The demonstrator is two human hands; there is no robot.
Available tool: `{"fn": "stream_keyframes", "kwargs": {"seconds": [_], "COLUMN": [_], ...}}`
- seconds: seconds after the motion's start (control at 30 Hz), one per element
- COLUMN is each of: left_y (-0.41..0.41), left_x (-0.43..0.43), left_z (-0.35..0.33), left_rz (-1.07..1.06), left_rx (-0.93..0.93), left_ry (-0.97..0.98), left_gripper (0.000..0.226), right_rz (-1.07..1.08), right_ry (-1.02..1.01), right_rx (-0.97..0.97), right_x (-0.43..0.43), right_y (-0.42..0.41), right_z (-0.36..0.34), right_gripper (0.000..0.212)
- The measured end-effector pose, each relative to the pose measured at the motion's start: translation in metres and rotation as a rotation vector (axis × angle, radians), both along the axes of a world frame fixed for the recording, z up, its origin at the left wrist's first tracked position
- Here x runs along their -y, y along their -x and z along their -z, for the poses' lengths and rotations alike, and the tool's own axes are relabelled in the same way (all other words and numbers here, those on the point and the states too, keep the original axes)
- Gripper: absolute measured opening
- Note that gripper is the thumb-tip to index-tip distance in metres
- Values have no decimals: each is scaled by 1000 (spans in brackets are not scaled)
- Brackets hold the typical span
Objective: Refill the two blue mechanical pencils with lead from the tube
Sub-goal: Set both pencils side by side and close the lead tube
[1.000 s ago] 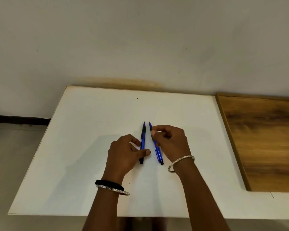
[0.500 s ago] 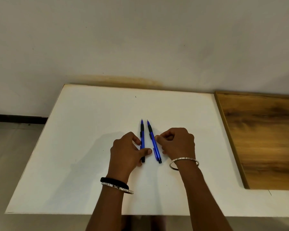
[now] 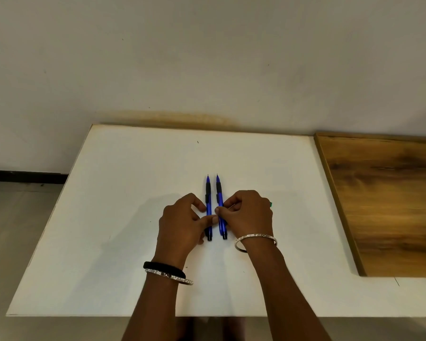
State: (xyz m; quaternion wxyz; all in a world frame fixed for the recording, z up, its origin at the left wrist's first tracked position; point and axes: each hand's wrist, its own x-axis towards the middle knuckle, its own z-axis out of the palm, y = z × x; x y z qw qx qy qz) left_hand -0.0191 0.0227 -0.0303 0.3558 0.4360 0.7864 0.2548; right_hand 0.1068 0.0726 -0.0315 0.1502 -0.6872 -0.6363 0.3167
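- Head view: a white desk (image 3: 121, 217) carries a wooden board (image 3: 384, 205) on its right part.
- Left blue mechanical pencil (image 3: 208, 193) and right blue mechanical pencil (image 3: 219, 190) lie flat on the desk, left of the wooden board and well apart from it. They are parallel, just beside each other, tips pointing to the wall.
- Left hand (image 3: 182, 222), farthest from the wooden board: its grip is closed, thumb and index finger pinching the left blue mechanical pencil.
- Right hand (image 3: 249, 212), nearer the wooden board: fingers curled, its grip pinching the right blue mechanical pencil.
- A small green tip (image 3: 271, 204) shows at the right hand's board-side edge; what it is cannot be told.
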Motion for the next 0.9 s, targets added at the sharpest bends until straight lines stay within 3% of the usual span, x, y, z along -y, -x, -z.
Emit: {"fn": "stream_keyframes", "kwargs": {"seconds": [0.43,0.7,0.9], "left_y": [2,0,-12], "left_x": [0,2,-3], "left_z": [0,-2,-8], "left_rz": [-22,-78,-116], "left_rx": [-4,29,-55], "left_ry": [-87,-148,-265], "left_gripper": [20,15,10], "right_rz": [45,329,460], "right_ry": [36,-32,-58], "right_rx": [-105,-398,-293], "right_x": [1,-9,-16], "right_y": [-3,-43,-83], "right_z": [-4,-21,-16], "right_gripper": [24,9,11]}}
